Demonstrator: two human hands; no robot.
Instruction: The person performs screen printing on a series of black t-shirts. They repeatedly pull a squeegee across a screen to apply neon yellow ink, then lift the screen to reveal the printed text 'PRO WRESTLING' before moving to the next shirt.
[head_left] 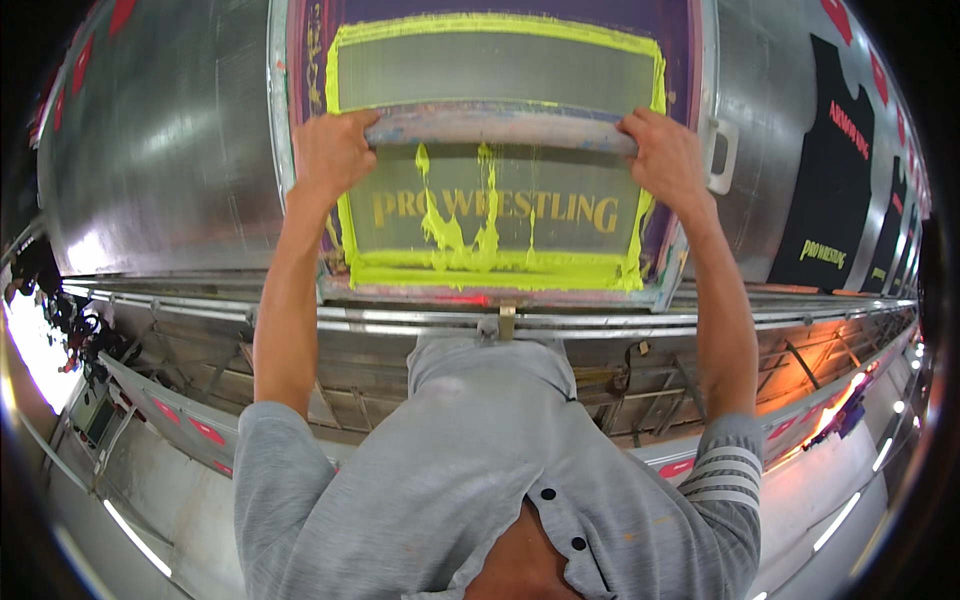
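Observation:
Both my hands grip a long squeegee that lies across a screen-printing frame. My left hand is closed around its left end, and my right hand around its right end. Bright yellow ink lies thickest along the near edge of the mesh, with streaks and blobs running up toward the squeegee. More yellow borders the mesh beyond it. Lettering shows through the near part of the mesh. The squeegee's blade edge and whatever is under the screen are hidden.
A white handle stands by the frame's right side. Black sleeveless shirts with red and yellow print lie farther right on the metal table. A metal rail runs between my body and the frame. Orange light glows at lower right.

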